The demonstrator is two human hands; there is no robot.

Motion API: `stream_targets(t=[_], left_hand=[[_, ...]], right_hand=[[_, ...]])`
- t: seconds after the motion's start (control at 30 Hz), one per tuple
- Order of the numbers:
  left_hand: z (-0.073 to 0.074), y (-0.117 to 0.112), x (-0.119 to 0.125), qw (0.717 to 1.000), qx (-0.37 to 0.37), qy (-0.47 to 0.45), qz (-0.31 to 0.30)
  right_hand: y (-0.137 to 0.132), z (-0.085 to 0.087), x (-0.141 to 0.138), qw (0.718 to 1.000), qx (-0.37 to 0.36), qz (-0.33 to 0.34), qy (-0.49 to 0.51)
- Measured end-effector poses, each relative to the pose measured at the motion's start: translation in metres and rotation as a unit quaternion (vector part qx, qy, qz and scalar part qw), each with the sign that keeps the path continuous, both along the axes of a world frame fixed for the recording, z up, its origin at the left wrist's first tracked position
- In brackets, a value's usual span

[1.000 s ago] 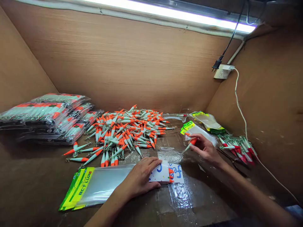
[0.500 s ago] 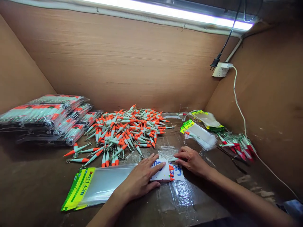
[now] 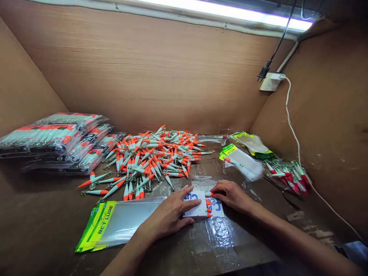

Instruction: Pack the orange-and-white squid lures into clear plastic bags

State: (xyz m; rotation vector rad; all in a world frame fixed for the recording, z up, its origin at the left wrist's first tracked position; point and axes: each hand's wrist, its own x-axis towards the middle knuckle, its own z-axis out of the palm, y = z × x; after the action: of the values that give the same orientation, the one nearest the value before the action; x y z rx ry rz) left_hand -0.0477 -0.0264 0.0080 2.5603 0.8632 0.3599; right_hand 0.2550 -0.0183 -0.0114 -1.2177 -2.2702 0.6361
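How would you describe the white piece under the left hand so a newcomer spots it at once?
Start at the big pile of orange-and-white lures. In front of its right end is the left hand, with the white piece under its fingers. It bears blue writing and, unlike the flat white card at its right, is thick, with orange tips poking from its right edge.

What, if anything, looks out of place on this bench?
One orange-tipped lure lies alone across the left edge of the clear bags at right, apart from the main pile. It looks stray, though possibly deliberate.
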Motion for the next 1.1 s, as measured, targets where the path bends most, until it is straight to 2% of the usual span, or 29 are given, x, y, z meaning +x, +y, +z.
stream_targets(t=[0.17,0.3,0.43,0.57,0.67,0.87,0.97,1.1], left_hand=[[0.0,0.0,0.001,1.0,-0.004,-0.003,-0.008],[0.001,0.0,0.002,1.0,-0.01,-0.005,-0.004],[0.002,0.0,0.001,1.0,-0.013,-0.003,-0.013],[0.0,0.001,0.0,1.0,-0.005,0.009,-0.016],[0.0,0.0,0.001,1.0,0.007,0.026,-0.012],[-0.004,-0.001,0.004,0.999,0.037,0.035,-0.013],[-0.005,-0.001,0.004,0.998,0.041,0.037,-0.01],[-0.005,0.0,0.003,0.999,0.036,0.036,-0.008]], right_hand=[[0.002,-0.003,-0.018,0.999,0.033,0.011,0.03],[0.002,0.005,-0.015,0.998,0.022,0.026,0.055],[0.001,0.001,-0.008,0.999,0.036,0.027,0.023],[0.0,-0.009,-0.011,0.996,0.084,0.029,0.001],[-0.003,-0.007,-0.009,0.994,0.108,0.035,-0.007],[-0.006,-0.01,-0.008,0.996,0.083,-0.014,-0.025],[-0.004,-0.012,-0.01,0.994,0.088,-0.001,-0.063],[-0.005,-0.005,-0.007,0.991,0.098,0.022,-0.088]])
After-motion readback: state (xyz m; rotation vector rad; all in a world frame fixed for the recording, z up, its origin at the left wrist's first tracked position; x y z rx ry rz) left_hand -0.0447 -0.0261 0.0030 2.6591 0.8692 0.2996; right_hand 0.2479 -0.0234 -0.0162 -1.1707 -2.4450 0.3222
